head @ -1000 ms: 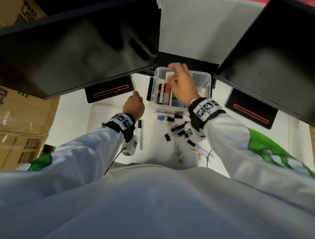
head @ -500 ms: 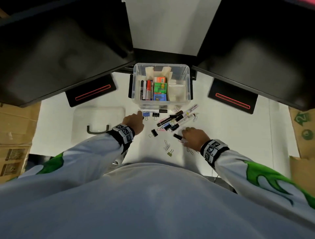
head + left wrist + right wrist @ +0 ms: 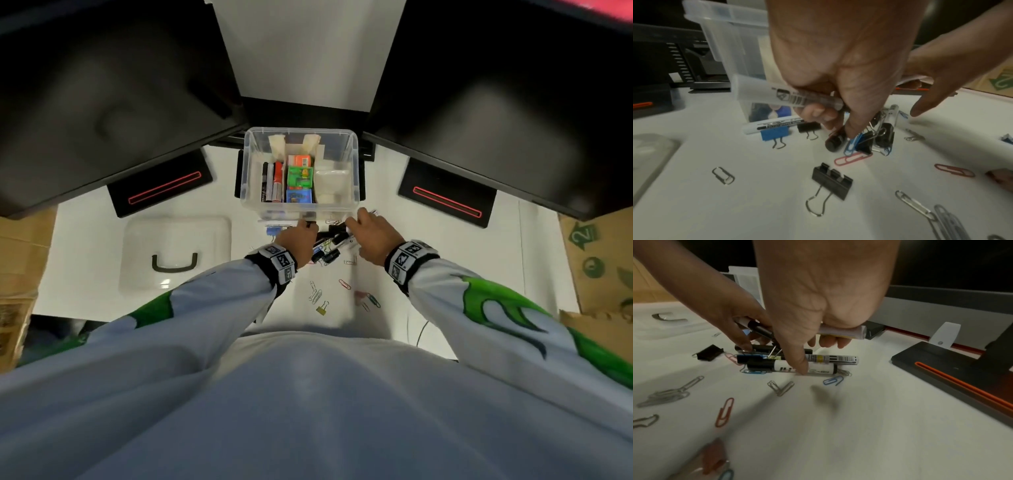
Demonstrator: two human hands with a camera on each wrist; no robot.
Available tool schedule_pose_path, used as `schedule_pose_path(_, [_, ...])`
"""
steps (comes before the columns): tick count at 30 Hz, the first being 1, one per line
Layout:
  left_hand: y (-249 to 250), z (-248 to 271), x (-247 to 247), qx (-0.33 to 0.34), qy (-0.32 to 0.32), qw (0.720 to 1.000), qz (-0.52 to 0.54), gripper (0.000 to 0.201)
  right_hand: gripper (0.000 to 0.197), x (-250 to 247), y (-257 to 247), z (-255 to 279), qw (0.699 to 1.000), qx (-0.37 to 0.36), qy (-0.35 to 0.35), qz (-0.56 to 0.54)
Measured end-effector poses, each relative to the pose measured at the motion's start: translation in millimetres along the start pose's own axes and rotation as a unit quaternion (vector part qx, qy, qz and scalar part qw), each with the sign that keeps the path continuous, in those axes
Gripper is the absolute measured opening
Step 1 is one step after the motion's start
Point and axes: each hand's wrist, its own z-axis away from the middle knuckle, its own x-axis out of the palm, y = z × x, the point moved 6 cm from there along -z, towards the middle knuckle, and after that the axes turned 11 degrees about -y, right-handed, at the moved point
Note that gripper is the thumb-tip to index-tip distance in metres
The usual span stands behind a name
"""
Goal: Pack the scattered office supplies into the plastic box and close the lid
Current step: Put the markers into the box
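The clear plastic box [image 3: 352,161] stands open at the desk's back, with markers, small colored boxes and white pads inside. Its lid [image 3: 174,240] lies flat to the left. Both hands are over the pile of markers and clips [image 3: 330,255] just in front of the box. My left hand [image 3: 301,234] grips a white marker [image 3: 772,95] in curled fingers, and its thumb reaches down to the clips [image 3: 859,142]. My right hand [image 3: 368,233] holds a pale marker [image 3: 842,333] in curled fingers, with its thumb touching a white marker [image 3: 818,368] on the desk.
Loose paper clips [image 3: 317,294] and a gold binder clip [image 3: 322,308] lie nearer to me. A blue binder clip [image 3: 774,134] and black binder clips [image 3: 831,180] sit on the desk. Two monitor bases [image 3: 161,185] [image 3: 448,198] flank the box. Cardboard boxes [image 3: 596,260] stand at the desk's sides.
My right hand left the box, dropped to the near clips, then moved up to the pile. My left hand shifted right to the pile. Each now holds a marker.
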Motion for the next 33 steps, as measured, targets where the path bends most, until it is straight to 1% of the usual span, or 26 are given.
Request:
schedule_pose_path(4, [-0.9,0.1,4.6,-0.028,-0.006,1.000,-0.001,0.046,0.051,3.0,-2.8,-13.5,0.996,-0.014,-0.030,0.082])
schedule_pose_path(9, [-9.9,5.5,-0.6,-0.034,0.012,0.998,0.049,0.038,0.045,11.6,-8.9,-17.9,0.988,-0.028,-0.037,0.147])
schedule_pose_path(11, [-13.1,11.3,-5.4,-0.019,0.005,0.997,0.072,0.034,0.045,11.8,-9.6,-17.3,0.988,-0.038,-0.027,0.150])
schedule_pose_path(13, [-13.5,19.1,-11.8,0.010,-0.007,0.994,0.108,0.029,0.042,6.7,-8.8,-14.6,0.989,-0.050,-0.008,0.140])
schedule_pose_path(16, [-10.0,37.6,-26.9,0.065,-0.039,0.984,0.162,0.025,0.041,-10.3,-6.8,-4.4,0.991,-0.078,0.049,0.093])
schedule_pose_path(18, [-10.2,54.0,-46.4,0.091,-0.062,0.977,0.184,0.024,0.041,-25.3,-6.9,7.5,0.988,-0.097,0.096,0.067])
schedule_pose_path(20, [-12.5,72.6,-71.9,0.120,-0.082,0.968,0.205,0.021,0.041,-38.5,-8.1,21.4,0.985,-0.101,0.132,0.051])
schedule_pose_path(22, [-16.8,93.5,-100.5,0.153,-0.077,0.954,0.244,0.020,0.039,-50.0,-10.0,33.3,0.981,-0.095,0.166,0.020])
schedule_pose_path(23, [-22.9,102.0,-113.4,0.153,-0.065,0.951,0.263,0.020,0.038,-56.5,-10.5,37.5,0.979,-0.085,0.183,-0.009])
schedule_pose_path(26, [-51.1,118.0,-142.3,0.119,0.003,0.944,0.308,0.019,0.033,-76.4,-12.8,43.5,0.966,-0.046,0.228,-0.112])
schedule_pose_path(29, [-85.2,105.8,-150.1,0.041,0.071,0.940,0.332,0.020,0.030,-88.2,-17.2,37.7,0.951,-0.002,0.239,-0.197])
schedule_pose_path(31, [-99.5,85.3,-145.7,-0.026,0.090,0.938,0.333,0.025,0.031,-93.0,-23.2,29.4,0.937,0.013,0.234,-0.258])
schedule_pose_path(33, [-97.7,61.5,-141.0,-0.060,0.085,0.938,0.331,0.036,0.029,-98.1,-31.1,21.1,0.924,0.011,0.237,-0.299])
